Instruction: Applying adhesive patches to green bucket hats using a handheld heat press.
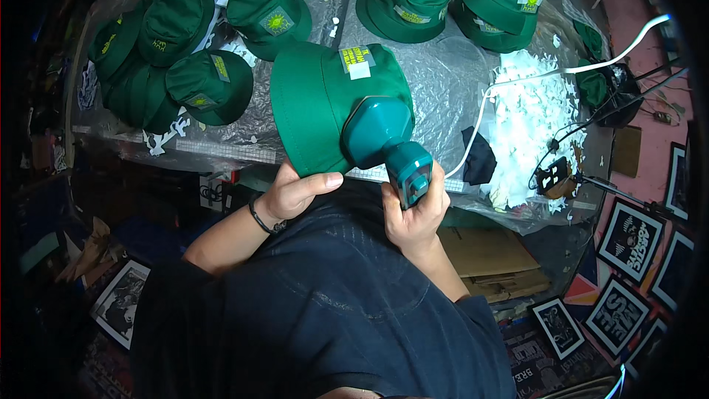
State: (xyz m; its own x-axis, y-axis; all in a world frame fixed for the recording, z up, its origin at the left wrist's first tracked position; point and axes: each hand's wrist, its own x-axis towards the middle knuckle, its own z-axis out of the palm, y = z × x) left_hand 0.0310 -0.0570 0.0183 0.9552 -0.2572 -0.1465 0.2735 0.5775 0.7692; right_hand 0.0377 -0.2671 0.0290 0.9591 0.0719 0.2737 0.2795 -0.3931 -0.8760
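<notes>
My left hand (299, 191) grips the brim of a green bucket hat (310, 105), its thumb lying on the brim's near edge. The hat bears yellow writing under a clear film, with a small white patch (359, 70) over it. In my right hand (418, 210) is the handle of a teal handheld heat press or small iron (379, 130). Its broad head lies against the hat's side, so the contact face is hidden. From the handle, a white cord (532, 78) runs off to the right.
More green bucket hats (407, 3) stand across the plastic-covered table (448, 83), stacked at the left (174, 22) and back right (501, 5). White scraps (520, 133) lie heaped at the right, beside a black cloth (478, 158). Framed prints (631, 238) lie beyond the table.
</notes>
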